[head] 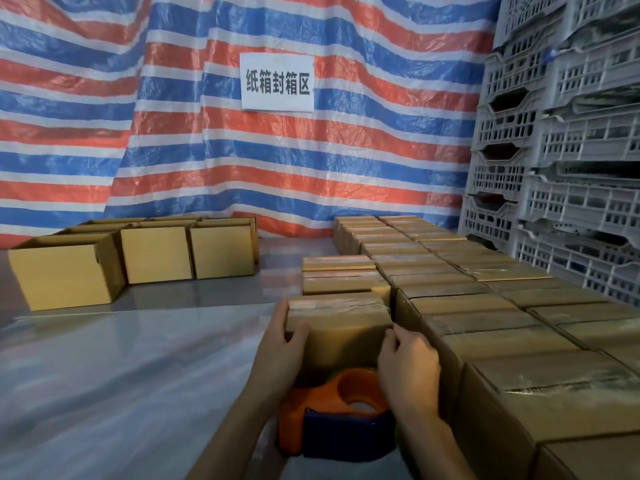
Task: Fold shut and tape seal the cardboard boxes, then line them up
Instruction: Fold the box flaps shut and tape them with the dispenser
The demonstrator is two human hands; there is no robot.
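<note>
A taped, closed cardboard box (341,323) stands on the floor in front of me, at the near end of a short column of sealed boxes (341,277). My left hand (282,336) grips its left near corner. My right hand (407,358) presses on its right near edge, fingers curled against it. An orange and blue tape dispenser (341,414) lies on the floor just below the box, between my forearms. Several open, unsealed boxes (156,252) stand at the back left.
Long rows of sealed boxes (485,306) fill the floor on the right. Grey plastic crates (561,150) are stacked along the right wall. A striped tarp with a white paper sign (277,81) hangs behind. The grey floor (121,375) stretches to my left.
</note>
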